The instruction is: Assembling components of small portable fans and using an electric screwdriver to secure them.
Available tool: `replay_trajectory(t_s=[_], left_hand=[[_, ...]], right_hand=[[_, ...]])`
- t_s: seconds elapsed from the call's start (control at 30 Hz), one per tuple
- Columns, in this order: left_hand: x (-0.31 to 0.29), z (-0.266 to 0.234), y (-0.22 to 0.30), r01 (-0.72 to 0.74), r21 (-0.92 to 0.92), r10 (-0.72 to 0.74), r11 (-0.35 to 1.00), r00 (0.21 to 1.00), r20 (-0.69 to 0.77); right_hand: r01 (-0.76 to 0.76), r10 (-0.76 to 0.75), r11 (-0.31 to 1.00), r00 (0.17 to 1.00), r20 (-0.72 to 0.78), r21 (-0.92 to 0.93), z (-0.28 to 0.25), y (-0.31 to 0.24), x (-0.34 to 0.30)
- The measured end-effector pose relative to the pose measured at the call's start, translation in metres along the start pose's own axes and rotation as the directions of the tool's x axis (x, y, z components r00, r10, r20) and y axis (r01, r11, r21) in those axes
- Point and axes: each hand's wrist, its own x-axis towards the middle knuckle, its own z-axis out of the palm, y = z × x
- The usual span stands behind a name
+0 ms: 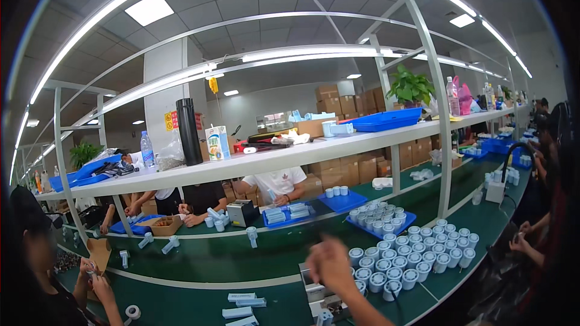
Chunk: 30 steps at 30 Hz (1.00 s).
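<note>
My right hand [331, 265] reaches in from the lower edge, above the green work surface. Its fingers look bent but are smeared by motion, and whatever they hold, if anything, cannot be made out. Below and left of it stands a silver metal box device [314, 293], partly covered by my forearm. A light blue plastic part [324, 317] shows at its lower end. Just right of my hand, many light blue round housings [396, 273] with grilled tops stand upright in close rows. Further left lie several light blue flat pieces [241, 296]. My left hand is out of view.
A green conveyor belt [199, 259] with scattered light blue parts runs across ahead. Beyond the housings sits a blue tray [409, 220] of similar ones. A white shelf [254, 157] on posts spans above. Co-workers sit opposite and at both sides; a tape roll [132, 312] lies left.
</note>
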Motion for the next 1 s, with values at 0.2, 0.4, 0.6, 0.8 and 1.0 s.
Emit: replay_trajectory(t_s=[0.2, 0.4, 0.6, 0.8, 1.0], left_hand=[[-0.002, -0.003, -0.015, -0.005, -0.006, 0.005, 1.000, 1.000, 0.009], [-0.004, -0.003, 0.012, -0.025, 0.154, 0.037, 0.988, 0.996, -0.079], [0.008, -0.010, 0.024, -0.100, 0.249, 0.113, 0.963, 0.993, -0.039], [0.012, -0.011, 0.032, -0.081, 0.244, 0.096, 0.966, 0.994, -0.054], [0.008, -0.012, 0.035, -0.051, 0.208, 0.062, 0.977, 0.997, -0.046]], right_hand=[[-0.162, 0.161, 0.987, 0.985, 0.062, 0.013, 0.000, -0.026, 0.016], [-0.185, 0.181, 0.981, 0.981, -0.072, -0.059, -0.023, -0.030, -0.007], [-0.170, 0.145, 0.974, 0.976, -0.162, -0.150, -0.047, -0.030, -0.015], [-0.118, 0.082, 0.947, 0.988, -0.129, -0.300, -0.050, -0.026, -0.018], [-0.149, 0.135, 0.989, 0.943, -0.305, -0.023, -0.029, -0.018, -0.021]])
